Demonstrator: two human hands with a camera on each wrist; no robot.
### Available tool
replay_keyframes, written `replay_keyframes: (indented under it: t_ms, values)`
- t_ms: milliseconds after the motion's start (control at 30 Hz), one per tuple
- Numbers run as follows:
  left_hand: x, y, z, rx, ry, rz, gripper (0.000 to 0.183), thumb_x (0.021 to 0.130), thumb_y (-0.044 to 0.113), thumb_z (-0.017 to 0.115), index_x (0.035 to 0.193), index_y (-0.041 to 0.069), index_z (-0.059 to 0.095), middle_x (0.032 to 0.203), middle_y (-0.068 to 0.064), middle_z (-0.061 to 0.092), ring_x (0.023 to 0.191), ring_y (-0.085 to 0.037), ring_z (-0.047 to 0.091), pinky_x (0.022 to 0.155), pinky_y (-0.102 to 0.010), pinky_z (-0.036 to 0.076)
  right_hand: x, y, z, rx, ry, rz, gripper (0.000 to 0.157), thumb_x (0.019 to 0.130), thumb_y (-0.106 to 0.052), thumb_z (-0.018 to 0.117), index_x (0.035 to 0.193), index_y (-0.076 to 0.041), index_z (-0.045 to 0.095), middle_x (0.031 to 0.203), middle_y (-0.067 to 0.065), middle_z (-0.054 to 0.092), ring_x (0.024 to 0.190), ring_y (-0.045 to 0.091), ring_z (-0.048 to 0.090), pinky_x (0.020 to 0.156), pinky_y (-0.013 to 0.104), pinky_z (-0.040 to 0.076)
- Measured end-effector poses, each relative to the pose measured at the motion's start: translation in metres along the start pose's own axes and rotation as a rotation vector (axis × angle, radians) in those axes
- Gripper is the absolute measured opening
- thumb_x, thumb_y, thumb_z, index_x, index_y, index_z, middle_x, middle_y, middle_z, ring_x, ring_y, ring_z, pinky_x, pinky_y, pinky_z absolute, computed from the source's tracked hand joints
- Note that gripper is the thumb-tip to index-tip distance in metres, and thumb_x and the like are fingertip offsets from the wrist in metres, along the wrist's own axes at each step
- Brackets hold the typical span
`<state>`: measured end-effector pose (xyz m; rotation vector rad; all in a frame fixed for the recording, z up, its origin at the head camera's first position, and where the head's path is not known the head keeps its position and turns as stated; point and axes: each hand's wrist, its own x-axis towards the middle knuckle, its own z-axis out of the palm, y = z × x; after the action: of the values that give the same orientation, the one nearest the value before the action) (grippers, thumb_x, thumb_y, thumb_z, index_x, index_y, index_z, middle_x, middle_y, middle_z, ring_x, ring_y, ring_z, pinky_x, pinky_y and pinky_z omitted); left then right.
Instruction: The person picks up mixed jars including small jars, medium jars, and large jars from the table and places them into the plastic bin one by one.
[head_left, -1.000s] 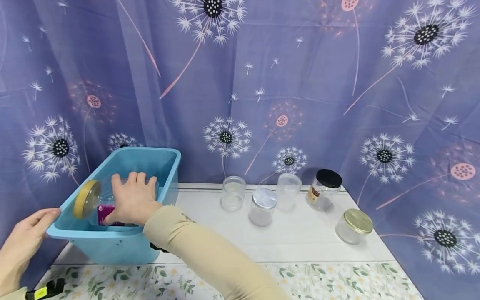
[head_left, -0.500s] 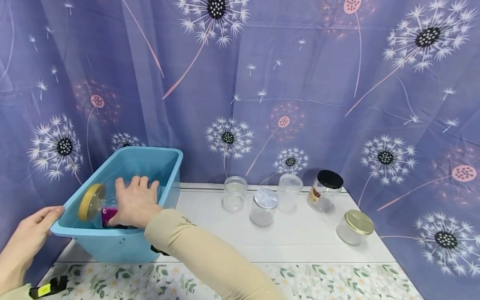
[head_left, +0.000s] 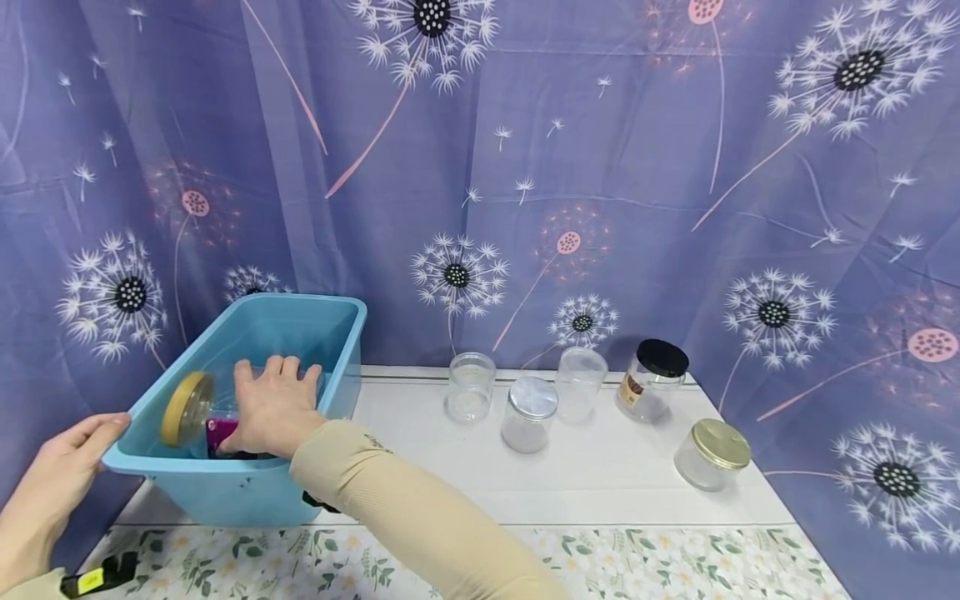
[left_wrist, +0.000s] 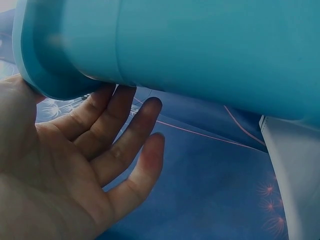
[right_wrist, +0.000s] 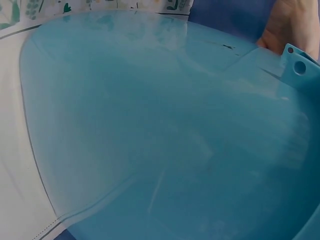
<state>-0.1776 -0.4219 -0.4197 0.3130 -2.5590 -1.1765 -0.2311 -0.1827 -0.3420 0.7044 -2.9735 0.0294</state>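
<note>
A blue plastic bin stands at the left of the table. My left hand pinches its near-left rim; in the left wrist view the thumb is above the rim and the fingers are below it. My right hand reaches into the bin over a clear jar with a yellow lid and a purple label. The jar lies on its side, lid to the left, gripped between thumb and fingers. The palm hides much of it. In the right wrist view the bin's outer wall fills most of the picture.
Right of the bin stand several clear jars: two lidless ones, one with a silver lid, one with a black lid and one with a gold lid. A purple dandelion curtain hangs behind the table.
The right hand and the yellow-lidded jar have sunk a little lower into the bin. The left hand keeps its hold on the rim. The head view has shifted slightly.
</note>
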Motion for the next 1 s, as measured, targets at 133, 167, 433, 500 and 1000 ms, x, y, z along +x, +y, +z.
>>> replay_keyframes:
  t_ms: [133, 167, 433, 500, 1000]
  values:
    - [-0.003, 0.008, 0.000, 0.004, -0.006, 0.027, 0.054, 0.105, 0.034, 0.042, 0.126, -0.015, 0.046, 0.082, 0.033, 0.043, 0.075, 0.009, 0.039, 0.071, -0.032, 0.032, 0.000, 0.003, 0.000, 0.000, -0.023, 0.008, 0.104, 0.065, -0.081, 0.066, 0.150, -0.043, 0.020, 0.149, -0.003, 0.032, 0.137, 0.022, 0.028, 0.109, 0.049, 0.027]
    - [-0.004, 0.009, 0.001, 0.006, -0.005, 0.031, 0.054, 0.105, 0.034, 0.042, 0.126, -0.015, 0.046, 0.083, 0.033, 0.042, 0.076, 0.009, 0.039, 0.070, -0.031, 0.031, 0.001, 0.004, -0.001, -0.001, -0.034, 0.010, 0.106, 0.065, -0.082, 0.065, 0.151, -0.044, 0.017, 0.152, -0.001, 0.028, 0.140, 0.024, 0.025, 0.111, 0.050, 0.025]
    - [-0.004, 0.008, 0.000, -0.002, -0.001, 0.011, 0.057, 0.105, 0.034, 0.039, 0.132, -0.016, 0.042, 0.089, 0.030, 0.040, 0.080, 0.012, 0.033, 0.081, -0.056, 0.036, 0.002, 0.011, -0.007, -0.009, -0.104, -0.010, 0.105, 0.069, -0.088, 0.052, 0.151, -0.052, -0.001, 0.162, -0.003, 0.005, 0.148, 0.026, 0.000, 0.116, 0.052, 0.012]
    - [-0.004, 0.008, 0.000, -0.006, -0.001, 0.014, 0.056, 0.105, 0.033, 0.039, 0.132, -0.017, 0.042, 0.088, 0.030, 0.040, 0.080, 0.012, 0.033, 0.082, -0.059, 0.035, 0.000, 0.014, -0.009, -0.002, -0.098, -0.027, 0.099, 0.072, -0.088, 0.049, 0.151, -0.053, 0.000, 0.162, -0.004, 0.005, 0.148, 0.025, 0.000, 0.116, 0.052, 0.012]
    - [-0.004, 0.008, -0.001, -0.020, -0.017, 0.019, 0.057, 0.106, 0.032, 0.038, 0.134, -0.017, 0.040, 0.093, 0.024, 0.043, 0.082, 0.013, 0.031, 0.084, -0.065, 0.033, -0.053, 0.081, -0.035, 0.200, 0.186, -0.240, 0.059, 0.097, -0.060, 0.046, 0.150, -0.036, 0.037, 0.156, 0.002, 0.028, 0.146, 0.027, 0.015, 0.112, 0.053, 0.023]
